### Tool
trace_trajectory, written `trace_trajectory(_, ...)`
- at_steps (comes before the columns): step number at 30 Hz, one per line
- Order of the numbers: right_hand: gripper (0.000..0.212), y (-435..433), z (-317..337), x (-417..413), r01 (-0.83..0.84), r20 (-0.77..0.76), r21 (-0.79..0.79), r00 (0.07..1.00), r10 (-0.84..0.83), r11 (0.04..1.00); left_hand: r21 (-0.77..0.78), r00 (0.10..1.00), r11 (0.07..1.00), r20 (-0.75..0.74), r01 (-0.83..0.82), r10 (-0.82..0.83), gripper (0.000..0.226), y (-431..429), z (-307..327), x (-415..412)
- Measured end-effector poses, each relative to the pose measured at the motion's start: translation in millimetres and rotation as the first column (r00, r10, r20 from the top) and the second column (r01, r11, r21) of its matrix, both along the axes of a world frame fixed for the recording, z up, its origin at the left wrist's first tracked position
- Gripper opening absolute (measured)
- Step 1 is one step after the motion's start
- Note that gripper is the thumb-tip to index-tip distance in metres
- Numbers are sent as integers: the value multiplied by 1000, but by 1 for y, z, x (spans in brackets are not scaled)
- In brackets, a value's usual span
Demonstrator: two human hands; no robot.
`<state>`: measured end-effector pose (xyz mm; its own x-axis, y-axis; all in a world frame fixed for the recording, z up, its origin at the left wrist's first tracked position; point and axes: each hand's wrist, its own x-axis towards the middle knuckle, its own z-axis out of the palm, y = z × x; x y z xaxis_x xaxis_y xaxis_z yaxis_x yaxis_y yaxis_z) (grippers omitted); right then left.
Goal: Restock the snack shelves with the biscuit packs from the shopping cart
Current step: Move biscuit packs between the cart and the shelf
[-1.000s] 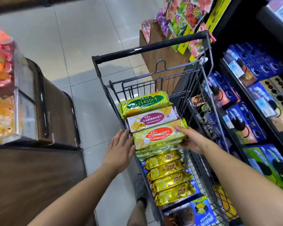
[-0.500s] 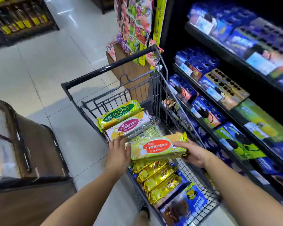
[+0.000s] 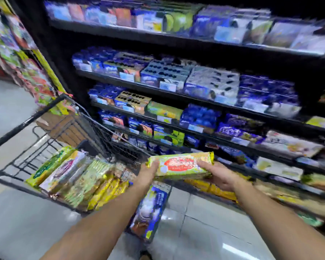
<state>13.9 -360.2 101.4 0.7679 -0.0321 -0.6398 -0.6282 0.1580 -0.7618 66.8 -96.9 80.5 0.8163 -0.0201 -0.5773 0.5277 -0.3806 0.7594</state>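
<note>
two hands share one yellow-green biscuit pack [image 3: 180, 164] with a red label. the left hand [image 3: 148, 172] has its grip curled round the left end, and the right hand [image 3: 219, 176] takes the other end, fingers wrapped under it. the pack is held level in the air, just right of the shopping cart [image 3: 26, 122] and in front of the lower snack shelves [image 3: 109, 79]. more packs [image 3: 79, 175] lie stacked in the cart — everything looks blurred.

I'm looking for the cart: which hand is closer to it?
Left. The left hand grips the biscuit pack beside the cart; the right hand holds its far end.
</note>
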Motion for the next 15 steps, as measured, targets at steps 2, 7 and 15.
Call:
trace_trajectory(2, 53, -40, 10, -48, 99, 41, -106, 995, -95, 989, -18, 997, 999, 63, 43, -42, 76, -60, 13, -26)
trace_trajectory(7, 89, -144, 31, -160, 292, 53, -349, 955, -292, 891, -166, 982, 967, 30, 191, -189, 67, -196, 35, -81)
trace_trajectory(15, 61, -267, 58, -302, 630, 54, -218, 770, -635, 745, -179, 827, 808, 83, 561, -556, 65, -356, 71, -150)
